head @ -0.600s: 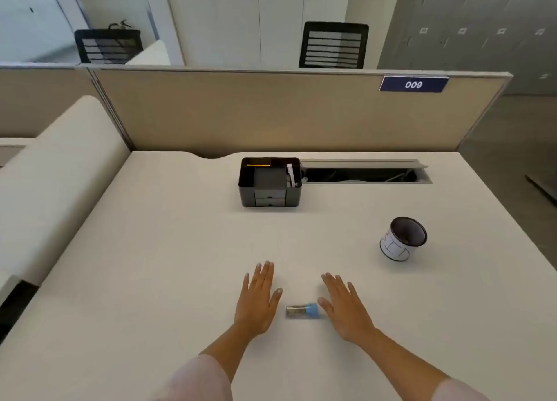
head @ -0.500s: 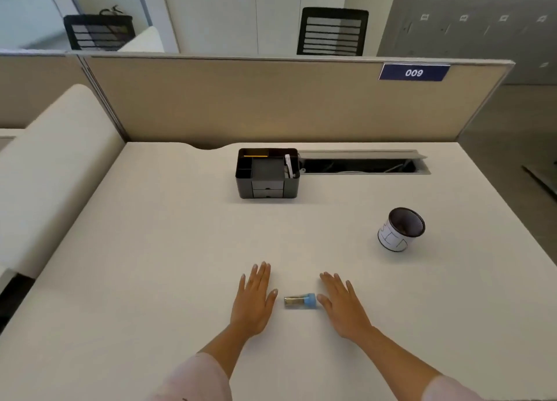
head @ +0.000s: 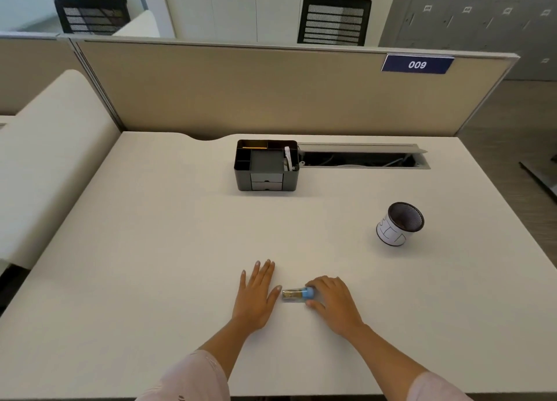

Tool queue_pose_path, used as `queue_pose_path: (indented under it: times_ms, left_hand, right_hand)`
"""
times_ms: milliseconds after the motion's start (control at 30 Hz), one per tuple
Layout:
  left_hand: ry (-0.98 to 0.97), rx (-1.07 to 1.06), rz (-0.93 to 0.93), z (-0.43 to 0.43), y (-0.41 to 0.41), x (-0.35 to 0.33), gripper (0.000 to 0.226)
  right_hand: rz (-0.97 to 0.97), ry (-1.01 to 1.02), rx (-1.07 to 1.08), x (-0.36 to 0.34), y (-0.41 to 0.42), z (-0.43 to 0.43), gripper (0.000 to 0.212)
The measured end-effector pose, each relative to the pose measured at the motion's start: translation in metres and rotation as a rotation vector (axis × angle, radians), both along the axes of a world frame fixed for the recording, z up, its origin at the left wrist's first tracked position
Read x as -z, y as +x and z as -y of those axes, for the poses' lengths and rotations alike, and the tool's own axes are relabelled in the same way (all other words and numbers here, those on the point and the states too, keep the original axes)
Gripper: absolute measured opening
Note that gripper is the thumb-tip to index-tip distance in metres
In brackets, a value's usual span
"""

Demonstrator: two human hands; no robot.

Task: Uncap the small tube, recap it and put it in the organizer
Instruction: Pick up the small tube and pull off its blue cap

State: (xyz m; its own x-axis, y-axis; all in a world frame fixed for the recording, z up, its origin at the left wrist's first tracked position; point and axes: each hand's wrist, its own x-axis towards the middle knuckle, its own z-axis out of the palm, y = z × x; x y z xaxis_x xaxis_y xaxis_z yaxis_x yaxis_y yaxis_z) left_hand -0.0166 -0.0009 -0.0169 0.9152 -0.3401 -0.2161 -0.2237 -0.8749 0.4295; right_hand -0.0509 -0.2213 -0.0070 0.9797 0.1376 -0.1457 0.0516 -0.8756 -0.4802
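A small clear tube (head: 293,295) with a blue cap (head: 308,293) lies on its side on the white desk, cap pointing right. My right hand (head: 333,301) curls around the capped end, thumb and fingers touching the cap while the tube still rests on the desk. My left hand (head: 256,295) lies flat on the desk just left of the tube, fingers spread, its thumb tip near the tube's bottom. The black organizer (head: 266,186) stands at the back of the desk, with open compartments on top and two small drawers in front.
A mesh pen cup (head: 398,224) with a white label stands to the right. An open cable tray (head: 361,159) runs beside the organizer. A beige partition (head: 271,93) closes the desk's far edge. A padded cream surface (head: 51,159) borders the left.
My right hand, flat on the desk before, has slid left and curled its fingers around the tube's blue cap. My left hand has stayed flat.
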Motion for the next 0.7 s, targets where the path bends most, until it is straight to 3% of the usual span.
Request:
queue_pose_path:
  times_ms: [133, 200, 300, 400, 600, 700]
  left_hand:
    - [-0.028, 0.062, 0.023, 0.009, 0.004, -0.009, 0.086]
    - [-0.065, 0.107, 0.029, 0.012, 0.007, -0.013, 0.082]
    - [-0.189, 0.06, 0.043, 0.017, 0.012, -0.023, 0.052]
    - [-0.303, -0.043, 0.077, 0.022, 0.01, -0.039, 0.036]
    - [-0.442, -0.29, 0.063, 0.042, 0.004, -0.066, 0.052]
    - [-0.536, -0.442, -0.008, 0.054, 0.012, -0.077, 0.06]
  right_hand:
    - [-0.01, 0.015, 0.064, -0.005, 0.009, -0.007, 0.024]
    - [-0.046, 0.118, 0.107, -0.01, 0.015, -0.01, 0.02]
    - [-0.119, 0.309, 0.136, -0.031, 0.022, -0.015, 0.014]
    - [-0.105, 0.347, 0.14, -0.052, 0.025, -0.02, 0.018]
    - [0.174, 0.171, 0.156, -0.078, 0.037, -0.028, 0.043]
    - [0.292, 0.19, 0.188, -0.083, 0.043, -0.034, 0.051]
